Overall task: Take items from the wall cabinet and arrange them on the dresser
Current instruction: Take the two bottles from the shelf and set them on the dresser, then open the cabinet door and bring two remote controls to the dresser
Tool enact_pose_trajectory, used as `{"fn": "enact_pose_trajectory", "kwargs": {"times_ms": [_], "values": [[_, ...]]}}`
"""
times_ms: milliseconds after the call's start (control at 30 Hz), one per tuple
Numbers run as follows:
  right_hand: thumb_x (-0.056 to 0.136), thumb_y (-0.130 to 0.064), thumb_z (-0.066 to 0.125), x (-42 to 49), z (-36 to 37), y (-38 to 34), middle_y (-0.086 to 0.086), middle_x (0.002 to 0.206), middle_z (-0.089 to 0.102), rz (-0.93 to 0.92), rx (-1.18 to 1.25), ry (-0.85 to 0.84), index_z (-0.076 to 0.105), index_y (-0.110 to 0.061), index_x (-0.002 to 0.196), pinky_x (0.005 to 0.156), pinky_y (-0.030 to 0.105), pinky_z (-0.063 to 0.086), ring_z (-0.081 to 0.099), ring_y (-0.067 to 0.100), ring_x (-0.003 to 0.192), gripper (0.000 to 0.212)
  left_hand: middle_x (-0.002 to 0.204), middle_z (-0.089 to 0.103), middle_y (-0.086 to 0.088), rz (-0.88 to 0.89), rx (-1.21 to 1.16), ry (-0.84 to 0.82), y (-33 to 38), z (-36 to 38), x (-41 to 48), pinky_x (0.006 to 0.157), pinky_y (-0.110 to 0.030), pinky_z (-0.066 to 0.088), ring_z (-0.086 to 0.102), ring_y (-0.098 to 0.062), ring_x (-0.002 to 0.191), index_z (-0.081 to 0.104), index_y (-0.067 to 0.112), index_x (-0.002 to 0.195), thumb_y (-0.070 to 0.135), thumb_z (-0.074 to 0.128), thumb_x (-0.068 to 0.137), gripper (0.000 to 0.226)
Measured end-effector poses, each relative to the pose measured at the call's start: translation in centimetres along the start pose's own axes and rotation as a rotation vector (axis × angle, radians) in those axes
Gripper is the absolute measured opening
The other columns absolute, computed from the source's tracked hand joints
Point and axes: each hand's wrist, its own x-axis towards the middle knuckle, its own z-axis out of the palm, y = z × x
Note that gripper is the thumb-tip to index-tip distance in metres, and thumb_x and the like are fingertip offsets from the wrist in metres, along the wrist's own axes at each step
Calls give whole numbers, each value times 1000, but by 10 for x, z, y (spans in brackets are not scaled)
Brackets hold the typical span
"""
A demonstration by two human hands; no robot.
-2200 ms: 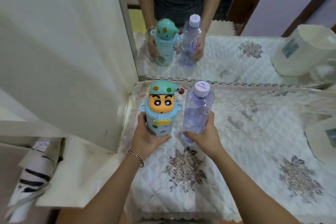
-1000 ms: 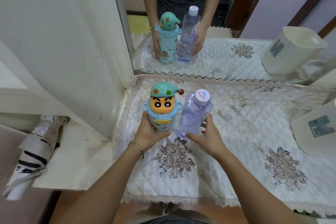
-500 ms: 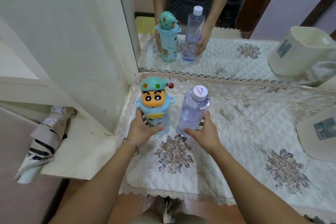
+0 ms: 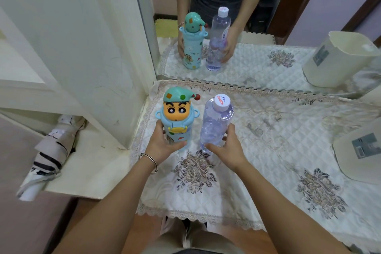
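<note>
A light-blue cartoon flask (image 4: 176,116) with an orange face and a green cap stands upright near the dresser's back left corner. My left hand (image 4: 162,146) wraps its lower body. Just to its right a clear water bottle (image 4: 215,121) with a white cap stands on the quilted dresser cloth (image 4: 268,150). My right hand (image 4: 227,150) grips the bottle's lower part. Both bases are hidden behind my hands, so contact with the cloth is unclear. The wall cabinet is out of view.
A mirror (image 4: 257,51) behind the dresser reflects both items and my arms. A cream bin (image 4: 360,154) lies at the right edge. To the left a white panel (image 4: 92,47) rises, with a folded striped umbrella (image 4: 47,156) on a low ledge beside it.
Both hands have lowered the flask and the bottle from a raised position down to the cloth, and the flask has shifted slightly left, away from the bottle.
</note>
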Motion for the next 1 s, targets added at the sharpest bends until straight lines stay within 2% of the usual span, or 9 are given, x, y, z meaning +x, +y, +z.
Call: {"fn": "enact_pose_trajectory", "kwargs": {"times_ms": [167, 300, 367, 467, 533, 667, 800, 867, 1000], "values": [[72, -13, 77, -6, -4, 3, -2, 122, 44, 48, -6, -14, 30, -17, 134, 83, 23, 44, 50, 20, 112, 78, 106, 45, 20, -31, 80, -8, 1, -1, -10, 68, 4, 43, 46, 11, 92, 31, 11, 127, -7, 71, 72, 70], [79, -18, 71, -29, -10, 14, -1, 115, 44, 161, -34, 16, 34, -18, 137, 82, 27, 40, 50, 20, 104, 69, 148, 33, -6, -142, 192, 45, -18, -11, -35, 106, -35, 36, 38, -24, 133, 22, 13, 144, 14, 71, 77, 82], [84, -18, 66, -46, -12, 22, 0, 109, 50, 203, -62, 52, 44, -14, 130, 74, 22, 42, 55, 21, 102, 52, 143, 43, -8, -142, 246, 71, -29, -16, -48, 103, -35, 37, 44, -24, 128, 38, 10, 137, 16, 68, 80, 65], [86, -18, 62, -82, -12, 38, 3, 98, 58, 272, -84, 132, 56, -10, 120, 64, 13, 42, 58, 18, 89, 36, 109, 63, -8, -99, 230, 74, -44, -27, -67, 96, -29, 48, 59, -17, 94, 57, 8, 116, 9, 64, 82, 35], [86, -18, 62, -113, -8, 48, 2, 93, 60, 316, -81, 210, 58, -10, 115, 61, 7, 41, 57, 16, 83, 31, 97, 66, -8, -52, 179, 31, -58, -38, -78, 79, -10, 51, 61, -14, 80, 61, 15, 101, 5, 62, 83, 20], [87, -18, 60, -196, 15, 69, 3, 91, 61, 427, -1, 393, 60, -11, 112, 67, 15, 44, 57, 15, 86, 26, 84, 66, 3, 14, 176, -168, -82, -54, -111, 63, -6, 49, 65, -24, 80, 61, 29, 82, 8, 63, 84, 21], [86, -15, 61, -297, 71, 94, 3, 88, 64, 582, 108, 609, 61, -14, 108, 76, 18, 44, 57, 15, 86, 22, 84, 66, 1, -14, 226, -500, -113, -56, -159, 65, -13, 53, 68, -2, 68, 60, 28, 84, 7, 60, 86, 21], [85, -14, 62, -355, 106, 113, -1, 83, 61, 725, 192, 600, 60, -15, 102, 73, 14, 44, 58, 15, 82, 17, 91, 68, -4, -98, 352, -703, -138, -51, -182, 68, -14, 51, 69, -11, 81, 61, 29, 85, 12, 60, 86, 17], [83, -13, 63, -474, 177, 137, 7, 89, 63, 1073, 480, 705, 57, -17, 90, 78, 32, 45, 58, 26, 90, 10, 104, 66, -9, -195, 644, -938, -178, -39, -211, 70, -12, 45, 61, -25, 104, 64, 16, 92, 14, 61, 86, 7]]}}
